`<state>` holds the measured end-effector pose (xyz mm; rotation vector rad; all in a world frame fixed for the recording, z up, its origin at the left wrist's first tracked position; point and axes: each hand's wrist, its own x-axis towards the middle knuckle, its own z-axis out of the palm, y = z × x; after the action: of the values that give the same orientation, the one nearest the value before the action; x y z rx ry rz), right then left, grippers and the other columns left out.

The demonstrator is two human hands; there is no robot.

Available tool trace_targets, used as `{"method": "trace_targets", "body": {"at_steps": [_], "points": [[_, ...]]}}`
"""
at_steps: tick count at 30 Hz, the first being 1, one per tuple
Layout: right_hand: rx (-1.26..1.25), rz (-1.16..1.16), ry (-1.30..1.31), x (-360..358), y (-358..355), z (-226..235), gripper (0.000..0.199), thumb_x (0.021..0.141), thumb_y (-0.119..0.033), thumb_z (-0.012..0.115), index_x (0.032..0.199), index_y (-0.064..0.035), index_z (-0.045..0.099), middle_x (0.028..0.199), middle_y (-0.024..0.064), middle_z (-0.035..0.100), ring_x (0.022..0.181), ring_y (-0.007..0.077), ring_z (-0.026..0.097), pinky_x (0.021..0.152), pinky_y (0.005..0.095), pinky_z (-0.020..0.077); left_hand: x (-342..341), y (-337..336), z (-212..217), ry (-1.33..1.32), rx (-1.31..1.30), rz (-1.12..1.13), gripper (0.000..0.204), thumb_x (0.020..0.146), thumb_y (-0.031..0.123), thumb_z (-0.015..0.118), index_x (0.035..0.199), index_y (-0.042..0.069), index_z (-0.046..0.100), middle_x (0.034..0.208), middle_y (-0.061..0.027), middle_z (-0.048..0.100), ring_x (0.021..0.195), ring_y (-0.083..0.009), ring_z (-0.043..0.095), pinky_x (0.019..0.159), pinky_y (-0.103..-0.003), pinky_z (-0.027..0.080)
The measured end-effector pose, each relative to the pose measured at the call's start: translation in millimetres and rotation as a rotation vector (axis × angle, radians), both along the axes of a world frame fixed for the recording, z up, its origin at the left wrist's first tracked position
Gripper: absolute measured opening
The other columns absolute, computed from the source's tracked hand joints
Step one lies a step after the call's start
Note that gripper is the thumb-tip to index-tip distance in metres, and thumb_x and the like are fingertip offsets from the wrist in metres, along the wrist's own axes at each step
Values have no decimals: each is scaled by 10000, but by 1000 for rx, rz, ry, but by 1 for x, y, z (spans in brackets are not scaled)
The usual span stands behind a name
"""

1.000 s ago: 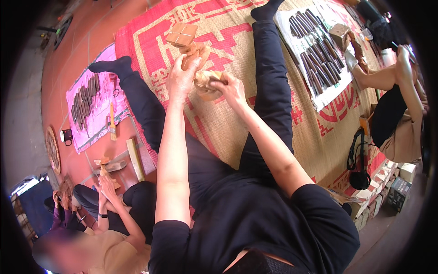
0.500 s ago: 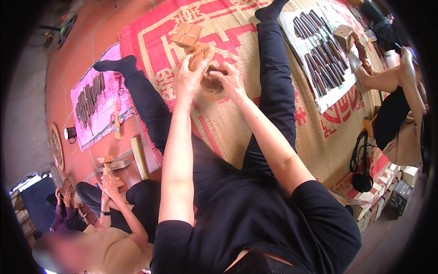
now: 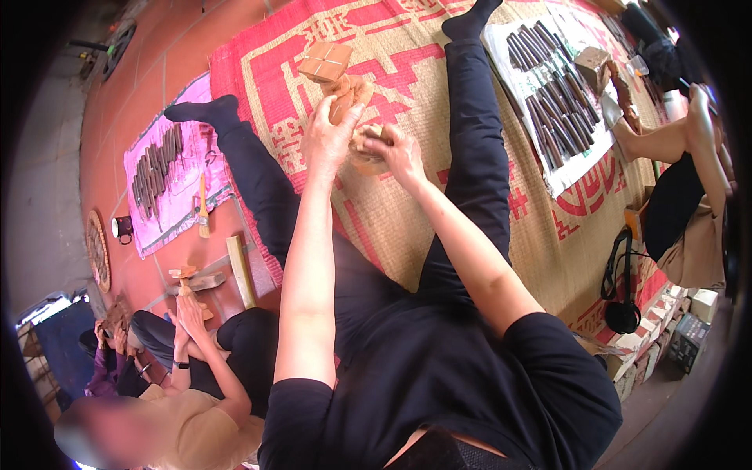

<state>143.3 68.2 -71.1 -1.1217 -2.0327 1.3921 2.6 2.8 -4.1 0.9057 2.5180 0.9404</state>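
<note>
A carved wooden figure with a square block base is held out over the mat, its base end pointing away from me. My left hand is wrapped around the figure's near part. Close beside it, my right hand is closed, fingertips pinching against a pale tan piece at the near end of the carving. Whether that piece is separate or part of the carving is hard to tell, since the fingers cover it and blur slightly.
Several dark-handled carving tools lie on a white cloth at right; more tools rest on a pink cloth at left, near a brush and a mug. A co-worker's hands hold wood at lower left. Another person's leg is at right.
My right hand has turned slightly and shifted a little toward me, and a pale piece now shows at its fingertips where a dark brown one showed before. My left hand still grips the carving.
</note>
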Motion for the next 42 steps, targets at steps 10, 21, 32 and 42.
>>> {"method": "trace_targets", "body": {"at_steps": [10, 21, 32, 42], "points": [[-73, 125, 86, -1, -2, 25, 186, 832, -218, 753, 867, -63, 658, 830, 41, 719, 763, 139, 703, 662, 289, 528, -1, -2, 3, -55, 5, 10, 816, 788, 689, 604, 1374, 126, 529, 1296, -186, 613, 1210, -343, 580, 1010, -432, 436], [107, 147, 79, 2, 6, 31, 244, 783, -273, 770, 809, -82, 621, 747, 103, 653, 723, 274, 652, 674, 379, 488, 6, -2, 14, -56, -8, -6, 805, 810, 672, 599, 1379, 108, 518, 1344, -188, 576, 1236, -347, 557, 1019, -443, 428], [-62, 15, 133, 10, 13, -9, 256, 780, -277, 792, 805, -75, 637, 726, 78, 675, 694, 173, 668, 637, 349, 502, 13, 0, 13, 14, -12, -12, 797, 812, 665, 607, 1370, 102, 518, 1342, -172, 572, 1227, -339, 563, 1006, -430, 443], [-162, -127, 107, 7, 26, -4, 218, 773, -251, 781, 812, -76, 656, 809, 83, 717, 738, 196, 686, 699, 348, 513, 13, 2, 17, 9, -17, -22, 793, 806, 657, 615, 1372, 108, 525, 1339, -189, 575, 1224, -349, 564, 1006, -440, 440]]}}
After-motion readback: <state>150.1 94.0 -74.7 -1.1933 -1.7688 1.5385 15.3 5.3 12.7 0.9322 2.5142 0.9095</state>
